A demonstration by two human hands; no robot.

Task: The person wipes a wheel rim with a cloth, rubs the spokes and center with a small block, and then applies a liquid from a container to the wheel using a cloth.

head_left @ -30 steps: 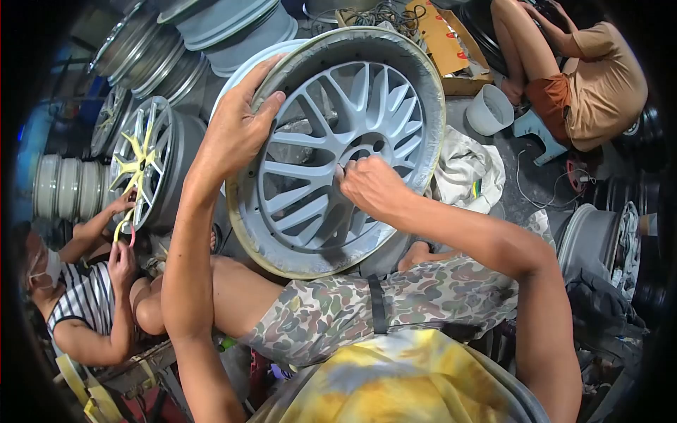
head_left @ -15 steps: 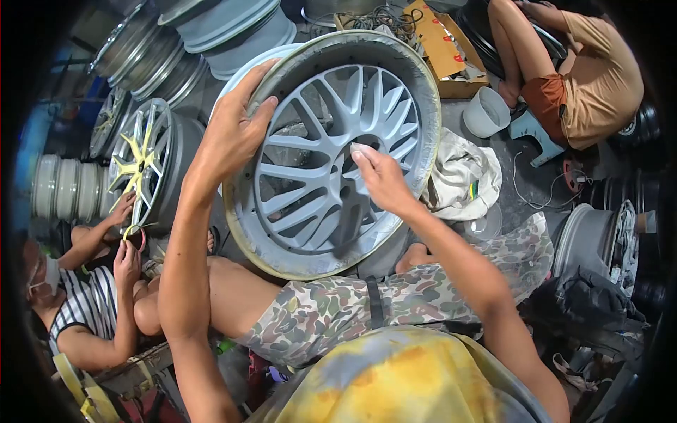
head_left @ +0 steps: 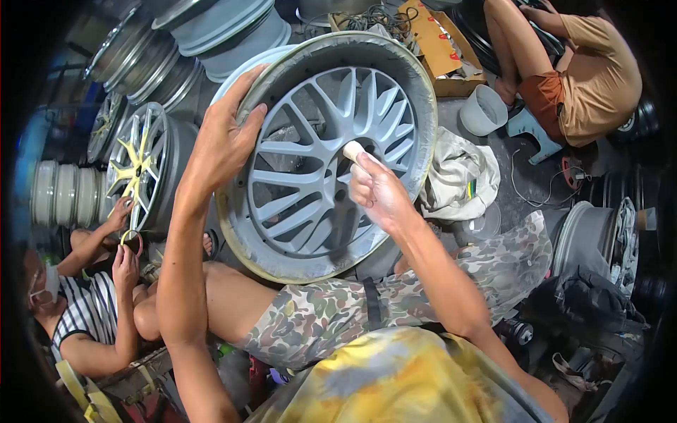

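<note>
Stacked rims (head_left: pixel 211 28) and a rag (head_left: pixel 458 173) crowd around. The grey wheel (head_left: pixel 310 176) stands on edge on my lap, face toward me; my left hand (head_left: pixel 222 141) grips its rim, my right hand (head_left: pixel 377 187) pinches a small pad (head_left: pixel 352 150) against the spokes.

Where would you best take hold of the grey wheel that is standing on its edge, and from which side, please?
Probably by the outer rim, from the top left, where the left hand already wraps over the lip. The wheel stands tilted on its edge, so a grip high on the rim should steady it. That also leaves the spokes free for the right hand, which holds a small pale piece against them.
</note>
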